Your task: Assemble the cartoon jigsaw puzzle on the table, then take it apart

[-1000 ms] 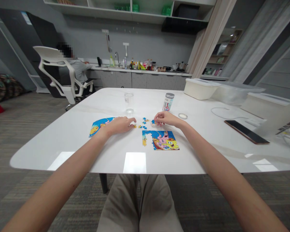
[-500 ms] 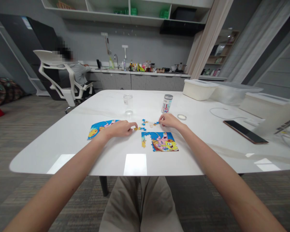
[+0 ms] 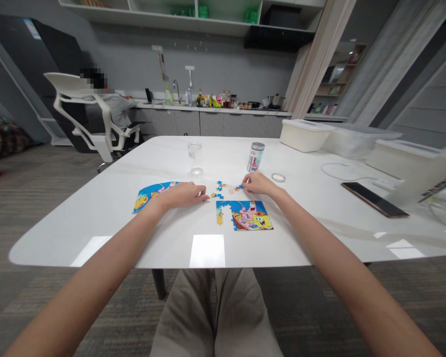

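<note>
A partly assembled jigsaw puzzle [image 3: 250, 216] of cartoon figures in a boat lies in front of me, with a gap in its left part. Loose puzzle pieces [image 3: 219, 188], several in blue and yellow, are scattered just beyond it. My left hand [image 3: 186, 193] rests by these pieces, its fingers bent and a little apart, with nothing visible between them. It partly covers a picture sheet [image 3: 144, 198] with similar figures. My right hand [image 3: 258, 183] has its fingertips pinched at a blue puzzle piece [image 3: 238, 187] at the right of the loose ones.
Farther back on the white table [image 3: 96, 208] stand a clear jar [image 3: 195, 158] and a printed can [image 3: 255, 156], with a ring-shaped lid [image 3: 278, 177] nearby. A phone [image 3: 373, 199] and storage boxes [image 3: 305, 135] are on the right. A person sits in an office chair [image 3: 104, 124].
My left hand has drawn back slightly to the left, its index finger off the yellow piece. My right hand stays at the blue piece. The view has shifted slightly.
</note>
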Demonstrator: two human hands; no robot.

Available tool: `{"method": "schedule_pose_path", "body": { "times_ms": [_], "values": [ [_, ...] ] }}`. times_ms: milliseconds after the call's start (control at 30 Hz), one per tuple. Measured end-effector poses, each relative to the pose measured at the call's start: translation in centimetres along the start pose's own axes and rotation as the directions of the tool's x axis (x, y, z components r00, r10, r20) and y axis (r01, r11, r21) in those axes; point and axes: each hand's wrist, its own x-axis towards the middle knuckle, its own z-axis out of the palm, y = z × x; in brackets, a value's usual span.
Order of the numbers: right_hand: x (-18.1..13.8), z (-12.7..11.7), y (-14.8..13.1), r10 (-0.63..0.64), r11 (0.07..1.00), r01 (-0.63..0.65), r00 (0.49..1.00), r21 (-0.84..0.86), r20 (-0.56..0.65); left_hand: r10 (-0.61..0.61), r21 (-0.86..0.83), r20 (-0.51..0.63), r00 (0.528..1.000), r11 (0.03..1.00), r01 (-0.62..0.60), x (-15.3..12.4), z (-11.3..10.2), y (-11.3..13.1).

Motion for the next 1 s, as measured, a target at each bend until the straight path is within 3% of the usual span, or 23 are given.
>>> {"method": "schedule_pose_path", "body": {
  "times_ms": [333,800,900,1000],
  "values": [
    [0.0,0.3,-0.3,-0.023,1.000,0.023,1.000,0.010,-0.013,0.083,-0.031,-0.015,0.996,0.996,-0.083,-0.4,0.1,-0.7],
    [0.1,0.6,-0.1,-0.022,1.000,0.023,0.999,0.001,-0.032,0.091,-0.094,-0.040,0.995,0.991,-0.094,-0.2,0.5,-1.1],
    [0.3,0.9,-0.1,-0.112,0.994,0.113,0.992,0.011,-0.063,0.122,-0.107,-0.042,0.992,0.986,-0.126,-0.1,0.5,-0.8],
    [0.2,1.4,-0.4,-0.339,0.938,0.346,0.932,0.031,-0.125,0.151,-0.096,-0.034,0.988,0.983,-0.154,-0.1,0.4,-0.3]
  ]
}}
